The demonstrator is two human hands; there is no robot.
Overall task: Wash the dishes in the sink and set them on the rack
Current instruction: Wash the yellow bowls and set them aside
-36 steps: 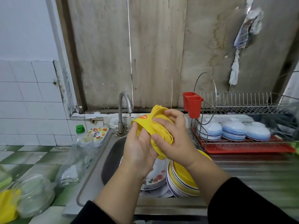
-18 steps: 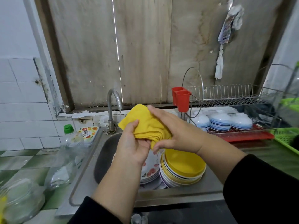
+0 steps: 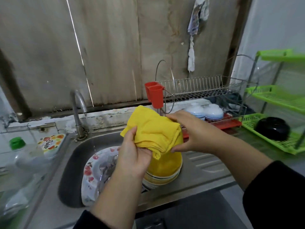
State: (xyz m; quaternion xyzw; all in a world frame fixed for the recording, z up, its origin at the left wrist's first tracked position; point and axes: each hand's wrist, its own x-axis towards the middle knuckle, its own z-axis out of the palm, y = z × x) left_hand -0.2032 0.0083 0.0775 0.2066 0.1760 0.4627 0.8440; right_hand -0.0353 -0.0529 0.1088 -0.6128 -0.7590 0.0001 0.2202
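dim, flat indoor light, soft picture
motion blur smears the bottle [image 3: 18, 156] and left edge; wide-angle bending at the borders; thin bright slits glow between the wall boards [image 3: 105, 52].

Two bare hands, left hand [image 3: 133, 156] and right hand [image 3: 189, 131]; forearms uncovered, black sleeves [image 3: 274, 192] pushed up toward elbows.

Both hands [image 3: 132, 156] [image 3: 189, 134] grip yellow cloth [image 3: 153, 131] above sink [image 3: 74, 162].
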